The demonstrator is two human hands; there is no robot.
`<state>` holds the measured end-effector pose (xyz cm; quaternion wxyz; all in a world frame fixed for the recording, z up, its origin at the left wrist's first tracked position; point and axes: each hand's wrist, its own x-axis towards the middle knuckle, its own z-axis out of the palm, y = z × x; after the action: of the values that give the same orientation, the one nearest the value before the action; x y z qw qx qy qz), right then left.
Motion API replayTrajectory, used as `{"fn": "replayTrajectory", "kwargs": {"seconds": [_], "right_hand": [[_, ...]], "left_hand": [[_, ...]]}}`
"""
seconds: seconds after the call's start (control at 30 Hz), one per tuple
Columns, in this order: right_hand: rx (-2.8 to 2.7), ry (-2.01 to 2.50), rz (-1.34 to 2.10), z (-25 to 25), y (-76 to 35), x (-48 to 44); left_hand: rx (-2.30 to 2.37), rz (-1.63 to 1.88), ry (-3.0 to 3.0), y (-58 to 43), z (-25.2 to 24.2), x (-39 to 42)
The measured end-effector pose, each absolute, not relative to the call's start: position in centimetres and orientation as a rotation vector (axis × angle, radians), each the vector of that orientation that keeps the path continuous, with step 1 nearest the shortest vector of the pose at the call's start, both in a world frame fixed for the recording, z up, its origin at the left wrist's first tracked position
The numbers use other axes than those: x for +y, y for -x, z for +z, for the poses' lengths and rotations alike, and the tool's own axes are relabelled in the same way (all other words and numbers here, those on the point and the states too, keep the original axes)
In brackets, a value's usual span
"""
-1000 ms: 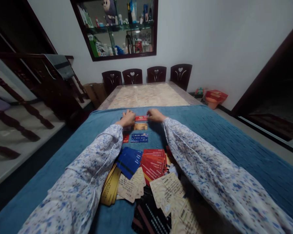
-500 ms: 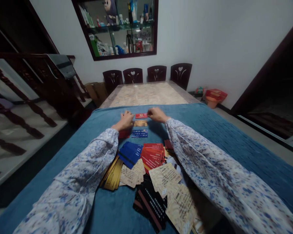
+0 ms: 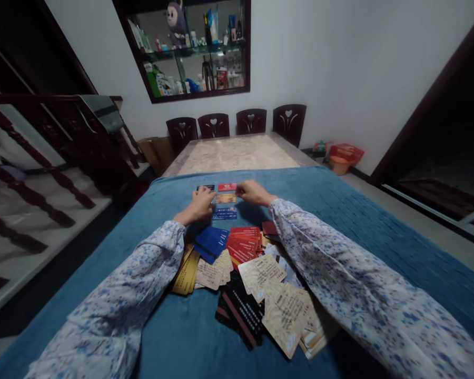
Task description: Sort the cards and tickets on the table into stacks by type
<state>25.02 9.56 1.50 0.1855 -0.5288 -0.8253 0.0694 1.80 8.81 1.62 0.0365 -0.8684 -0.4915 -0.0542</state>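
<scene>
Small flat cards lie in a column on the blue cloth: a red card (image 3: 227,187), a gold card (image 3: 226,198) and a blue patterned card (image 3: 225,212). My left hand (image 3: 200,204) is just left of them, its fingers partly spread. Its fingertips reach the gold card's left edge and the near side of a black card (image 3: 206,187). My right hand (image 3: 255,192) is curled, its fingers together at the right ends of the red and gold cards. What lies between those fingers is hidden.
Nearer me are fanned blue cards (image 3: 210,244), red cards (image 3: 244,245), yellow cards (image 3: 187,273), cream cards (image 3: 286,313) and black cards (image 3: 240,310). A blue cloth (image 3: 339,237) covers the near table, and several dark chairs (image 3: 252,121) stand at its far end.
My left hand has shifted slightly left and nearer me, uncovering the black card beside the red one. My right hand stays at the cards' right side. The view has shifted slightly.
</scene>
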Motion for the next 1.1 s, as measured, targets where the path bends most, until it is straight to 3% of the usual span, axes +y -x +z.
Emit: {"fn": "replayTrajectory", "kwargs": {"seconds": [1.1], "right_hand": [[-2.572, 0.971, 0.264, 0.1, -20.6, -0.1]], "left_hand": [[-1.441, -0.346, 2.701, 2.5, 0.3, -3.8]]}}
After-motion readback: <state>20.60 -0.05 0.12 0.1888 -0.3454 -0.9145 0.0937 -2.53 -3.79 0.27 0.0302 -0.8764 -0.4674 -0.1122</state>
